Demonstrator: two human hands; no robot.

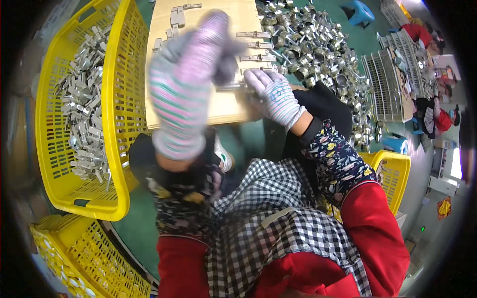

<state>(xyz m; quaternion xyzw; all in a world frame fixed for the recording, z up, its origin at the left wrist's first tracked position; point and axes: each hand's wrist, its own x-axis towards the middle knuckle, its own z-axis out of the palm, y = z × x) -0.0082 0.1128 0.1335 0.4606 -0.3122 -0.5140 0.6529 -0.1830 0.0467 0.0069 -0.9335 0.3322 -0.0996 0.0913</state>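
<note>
My left hand, in a striped knit glove, is raised over a light wooden board and smeared by motion. A dark grey blurred shape shows beside its fingers; I cannot make out whether it is held. My right hand, gloved the same way, is at the board's near right edge. Its fingers are bent down over a small shiny metal piece, mostly hidden under them. Just beyond lie several flat metal clip-like parts in a column along the right edge. More such parts lie at the upper left.
A tall yellow basket full of metal parts stands at left. Small round metal cups with handles are heaped at right. Yellow crates are at lower left, another basket at right. Farther off are a blue stool and other people.
</note>
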